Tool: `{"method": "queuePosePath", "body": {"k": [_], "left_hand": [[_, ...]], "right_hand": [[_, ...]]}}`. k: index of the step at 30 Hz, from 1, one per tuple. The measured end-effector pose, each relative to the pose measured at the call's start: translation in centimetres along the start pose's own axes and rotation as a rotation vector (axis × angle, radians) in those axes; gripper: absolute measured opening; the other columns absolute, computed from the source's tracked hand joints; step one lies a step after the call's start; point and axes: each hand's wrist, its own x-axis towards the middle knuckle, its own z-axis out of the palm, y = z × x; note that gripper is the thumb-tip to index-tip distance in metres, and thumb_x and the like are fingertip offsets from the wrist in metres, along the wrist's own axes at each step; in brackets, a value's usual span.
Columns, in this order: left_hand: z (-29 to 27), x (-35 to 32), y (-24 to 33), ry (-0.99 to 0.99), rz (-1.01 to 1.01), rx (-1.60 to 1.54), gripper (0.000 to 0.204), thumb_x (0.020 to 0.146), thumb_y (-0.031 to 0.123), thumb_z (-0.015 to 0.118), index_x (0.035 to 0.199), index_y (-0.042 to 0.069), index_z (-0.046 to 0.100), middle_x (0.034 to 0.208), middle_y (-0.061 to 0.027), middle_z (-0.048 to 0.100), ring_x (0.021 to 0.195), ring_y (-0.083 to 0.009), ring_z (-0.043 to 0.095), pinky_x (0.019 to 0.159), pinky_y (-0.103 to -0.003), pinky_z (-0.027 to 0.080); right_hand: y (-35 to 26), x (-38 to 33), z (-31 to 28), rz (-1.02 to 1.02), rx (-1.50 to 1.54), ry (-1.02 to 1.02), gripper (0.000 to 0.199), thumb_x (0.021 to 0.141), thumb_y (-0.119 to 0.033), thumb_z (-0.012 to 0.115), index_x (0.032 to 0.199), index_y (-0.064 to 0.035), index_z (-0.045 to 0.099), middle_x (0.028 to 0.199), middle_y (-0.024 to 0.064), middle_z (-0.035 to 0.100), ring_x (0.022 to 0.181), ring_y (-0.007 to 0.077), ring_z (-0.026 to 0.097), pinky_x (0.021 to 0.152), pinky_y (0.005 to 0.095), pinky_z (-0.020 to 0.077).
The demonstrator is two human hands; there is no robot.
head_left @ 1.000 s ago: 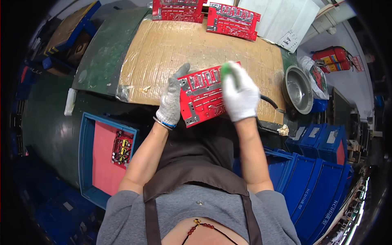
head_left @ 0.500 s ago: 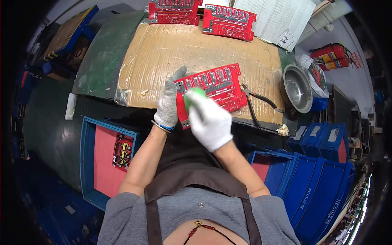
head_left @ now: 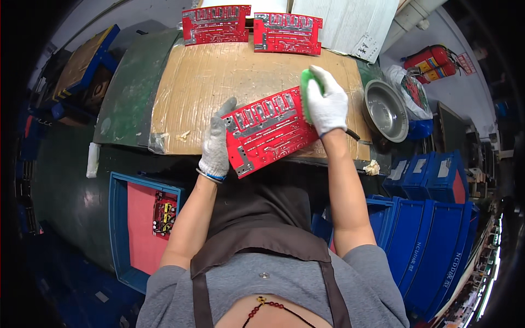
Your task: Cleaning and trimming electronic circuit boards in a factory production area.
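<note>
A red circuit board [head_left: 268, 139], its soldered side up, is tilted at the near edge of the cardboard-covered bench. Gloved in pale grey, my left hand [head_left: 217, 139] grips the board by its left edge, the thumb along the top corner. In its white glove my right hand [head_left: 327, 104] is closed around a green brush [head_left: 305, 95], whose bristles meet the right end of the board. The pliers [head_left: 353, 134] are mostly covered by my right hand and wrist; just a dark handle end shows.
Two more red boards [head_left: 216, 27] [head_left: 288, 35] lean at the bench's back. A metal bowl [head_left: 386, 111] stands right, beside a plastic bag [head_left: 410, 90]. Below left, a blue bin [head_left: 114, 218] holds a component-filled board [head_left: 165, 213]. Blue crates [head_left: 418, 235] are stacked at lower right.
My right hand has swept the brush rightward and away, from the board's left part to its right end. The left hand still holds the board, and the pliers are now mostly hidden.
</note>
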Motion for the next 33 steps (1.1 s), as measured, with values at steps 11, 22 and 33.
{"method": "queuePosePath", "body": {"k": [11,22,33], "left_hand": [[0.4,-1.0,1.0,-0.057,-0.037,-0.109,0.095,0.099,0.072,0.042,0.159,-0.001,0.028,0.145,-0.0258,0.052,0.13,-0.0307,0.057,0.11,-0.045,0.048],[0.0,-0.8,0.8,-0.111,-0.043,-0.336,0.082,0.104,0.063,0.042,0.153,-0.003,0.039,0.143,-0.0214,0.056,0.128,-0.0295,0.059,0.111,-0.047,0.048],[-6.7,-7.5,8.8,0.136,0.23,-0.506,0.073,0.106,0.056,0.044,0.141,-0.008,0.051,0.129,-0.0208,0.066,0.114,-0.0285,0.067,0.102,-0.045,0.055]], "right_hand": [[-5.3,-13.6,0.3,-0.363,-0.201,-0.26,0.028,0.085,-0.01,0.071,0.112,-0.015,0.073,0.093,0.0111,0.074,0.077,0.0289,0.072,0.068,0.0359,0.0591],[-1.9,-13.4,-2.1,-0.277,-0.284,-0.084,0.024,0.088,-0.009,0.069,0.111,-0.0094,0.075,0.109,0.0163,0.075,0.09,0.0325,0.074,0.084,0.0387,0.0585],[-2.2,-7.1,-3.2,-0.161,0.223,-0.018,0.034,0.101,-0.002,0.058,0.134,0.0017,0.062,0.123,0.0116,0.069,0.107,0.0169,0.067,0.095,0.0294,0.0527]]}}
